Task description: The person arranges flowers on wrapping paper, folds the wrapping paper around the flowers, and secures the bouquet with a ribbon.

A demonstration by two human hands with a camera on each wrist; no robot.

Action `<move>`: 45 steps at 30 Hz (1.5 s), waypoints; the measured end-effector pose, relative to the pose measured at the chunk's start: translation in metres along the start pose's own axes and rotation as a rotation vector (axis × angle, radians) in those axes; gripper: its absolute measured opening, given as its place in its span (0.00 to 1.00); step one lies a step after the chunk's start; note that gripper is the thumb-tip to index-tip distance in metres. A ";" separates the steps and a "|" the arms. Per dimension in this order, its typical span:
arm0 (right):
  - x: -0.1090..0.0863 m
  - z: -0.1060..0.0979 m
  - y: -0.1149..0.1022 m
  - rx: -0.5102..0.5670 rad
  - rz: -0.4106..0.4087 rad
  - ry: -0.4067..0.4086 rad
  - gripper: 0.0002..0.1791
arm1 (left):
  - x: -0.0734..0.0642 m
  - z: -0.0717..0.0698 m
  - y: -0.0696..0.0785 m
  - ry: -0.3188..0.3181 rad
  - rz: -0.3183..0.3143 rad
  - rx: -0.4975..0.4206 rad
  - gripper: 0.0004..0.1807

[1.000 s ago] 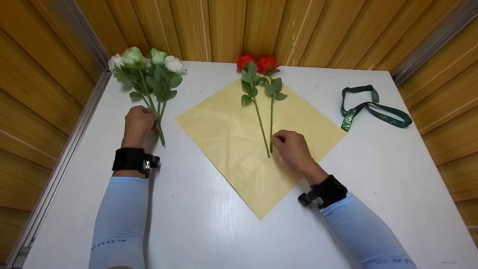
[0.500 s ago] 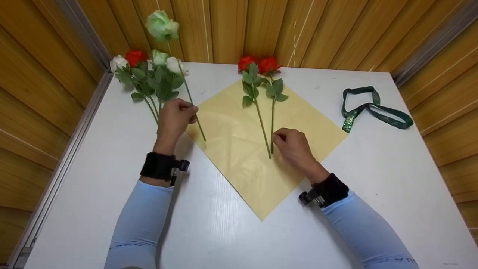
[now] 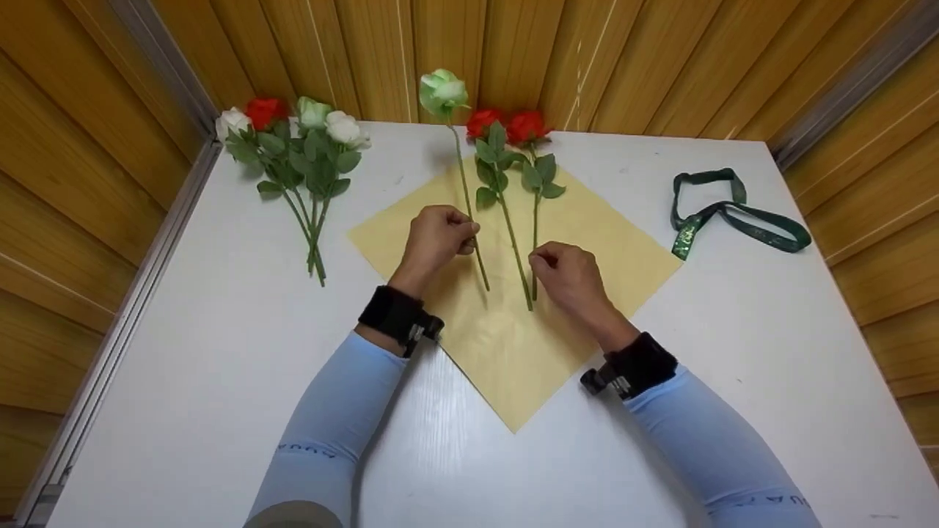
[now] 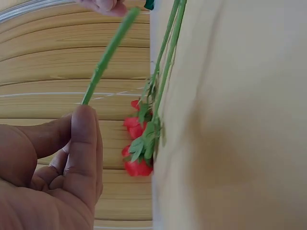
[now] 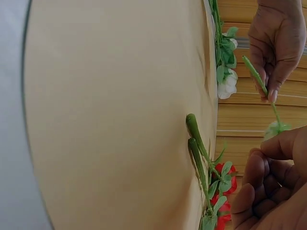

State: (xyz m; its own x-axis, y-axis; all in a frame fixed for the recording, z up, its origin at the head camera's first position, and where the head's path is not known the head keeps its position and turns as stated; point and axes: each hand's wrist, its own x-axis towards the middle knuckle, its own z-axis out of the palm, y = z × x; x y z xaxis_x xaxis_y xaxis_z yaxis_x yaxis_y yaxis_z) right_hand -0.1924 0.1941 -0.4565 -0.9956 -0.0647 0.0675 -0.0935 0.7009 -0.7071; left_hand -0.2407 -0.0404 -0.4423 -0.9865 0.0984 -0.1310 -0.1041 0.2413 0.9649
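Observation:
My left hand (image 3: 436,238) pinches the stem of a pale green rose (image 3: 444,92), holding it above the left part of a yellow sheet of wrapping paper (image 3: 484,359). In the left wrist view, the stem's cut end (image 4: 115,50) sticks up past thumb and fingertips. Two red roses (image 3: 526,127) lie side by side on the paper, their blooms beyond its far corner. My right hand (image 3: 572,275) hovers near the lower end of the right red stem. Its fingers (image 5: 256,167) are loosely curled in the right wrist view, with nothing between them.
At the back left lies a bunch of white, green and red roses (image 3: 312,158) with crossed stems. A dark green ribbon (image 3: 763,224) lies looped at the right of the white table (image 3: 183,367). Wood-patterned panels (image 3: 623,66) close off the back and sides.
My left hand has lifted the green rose out of the bunch and carried it right, over the paper. A red rose in the bunch has come into view. My right hand has barely moved.

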 end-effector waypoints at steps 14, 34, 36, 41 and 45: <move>0.010 -0.007 0.016 -0.059 0.052 -0.026 0.14 | 0.032 0.018 -0.013 0.046 -0.088 0.299 0.09; 0.012 -0.004 0.028 -0.158 0.048 -0.143 0.22 | 0.050 0.059 -0.009 0.008 -0.011 0.550 0.25; 0.012 -0.003 0.027 -0.157 0.049 -0.142 0.22 | 0.050 0.059 -0.009 0.010 -0.010 0.553 0.24; 0.012 -0.002 0.026 -0.157 0.054 -0.137 0.22 | 0.051 0.058 -0.009 -0.002 0.005 0.564 0.22; 0.012 -0.002 0.027 -0.155 0.062 -0.142 0.22 | 0.053 0.058 -0.011 -0.021 0.020 0.582 0.23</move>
State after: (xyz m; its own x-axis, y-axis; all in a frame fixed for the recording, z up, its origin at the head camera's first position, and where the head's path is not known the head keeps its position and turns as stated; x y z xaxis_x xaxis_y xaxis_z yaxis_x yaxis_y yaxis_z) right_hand -0.2071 0.2132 -0.4735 -0.9907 -0.1099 -0.0804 -0.0416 0.8065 -0.5897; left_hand -0.2846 0.0187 -0.4728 -0.9843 0.1257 -0.1241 0.0068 0.7294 0.6841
